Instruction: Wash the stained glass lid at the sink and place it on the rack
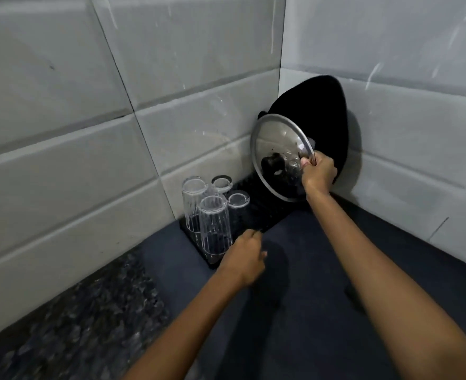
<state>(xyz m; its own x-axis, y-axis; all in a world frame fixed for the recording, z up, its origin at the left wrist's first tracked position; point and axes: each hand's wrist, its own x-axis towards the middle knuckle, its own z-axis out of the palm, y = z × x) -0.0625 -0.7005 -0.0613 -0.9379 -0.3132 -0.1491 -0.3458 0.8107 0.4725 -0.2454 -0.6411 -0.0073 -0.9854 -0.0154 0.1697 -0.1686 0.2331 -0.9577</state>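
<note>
The glass lid (277,144), round with a metal rim and a black knob, stands on edge in the corner on the black rack (256,218). It leans against a black pan. My right hand (319,171) grips the lid's right rim with fingers closed around it. My left hand (246,257) hovers over the rack's front edge beside the glasses, fingers loosely curled, holding nothing.
Several clear glasses (212,215) stand upside down on the rack's left part. A black pan (316,116) leans upright in the tiled wall corner. A dark mat (308,297) covers the counter; speckled granite (75,325) lies to the left.
</note>
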